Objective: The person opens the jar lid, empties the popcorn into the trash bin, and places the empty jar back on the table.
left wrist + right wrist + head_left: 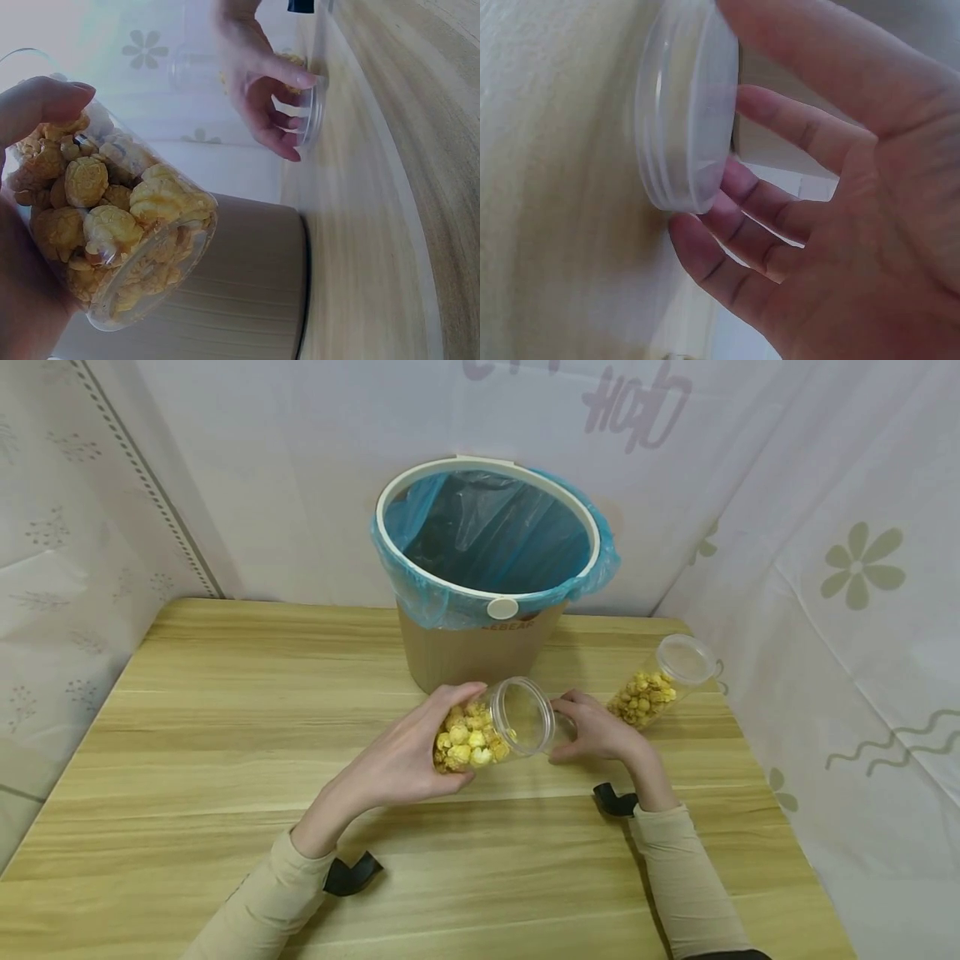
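My left hand (405,756) grips a clear plastic jar (474,739) of yellow popcorn, thumb on one side and fingers on the other. The jar lies tilted in the air, its uncovered mouth facing right. Just beyond that mouth, my right hand (606,732) holds a round clear lid (679,112) by its edge, apart from the jar. In the left wrist view, popcorn (97,202) fills much of the jar near its base. A second clear jar (647,693) with popcorn stands behind the right hand, partly hidden by it.
A tan bin (472,652) lined with a blue bag (416,597) stands at the back of the wooden table (225,718). Two black curved pieces (354,873) show beside the wrists. Patterned cloth (285,485) hangs behind and at both sides.
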